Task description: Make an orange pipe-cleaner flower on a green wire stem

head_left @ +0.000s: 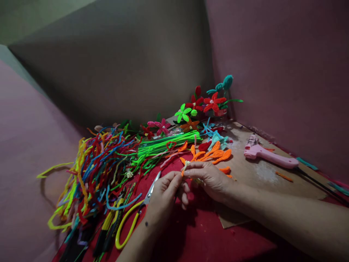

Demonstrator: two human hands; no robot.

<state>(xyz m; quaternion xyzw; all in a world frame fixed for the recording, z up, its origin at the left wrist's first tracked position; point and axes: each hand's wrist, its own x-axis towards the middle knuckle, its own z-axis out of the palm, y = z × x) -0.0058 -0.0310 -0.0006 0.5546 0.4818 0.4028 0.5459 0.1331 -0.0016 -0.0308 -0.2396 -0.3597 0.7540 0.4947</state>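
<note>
My left hand [169, 189] and my right hand [208, 178] meet fingertip to fingertip over the red cloth. Between them sits a small orange pipe-cleaner piece [182, 174], pinched by my left thumb and forefinger. A pale bunch of flower stamens [187, 164] pokes up at the right fingertips, which are closed on it; its lower end is hidden by the fingers. Just behind the hands lie several looped orange pipe-cleaner petals [215, 154]. Scissors [129, 220] with yellow handles rest beside my left wrist, blades partly behind the hand.
A tangled heap of coloured pipe cleaners [95, 171] lies left, near pliers [110, 225]. Green pipe cleaners [166, 145] are bundled at centre. Finished fuzzy flowers [214, 102] stand at the back. A pink glue gun [269, 156] with a black cord lies on cardboard [245, 182] at right.
</note>
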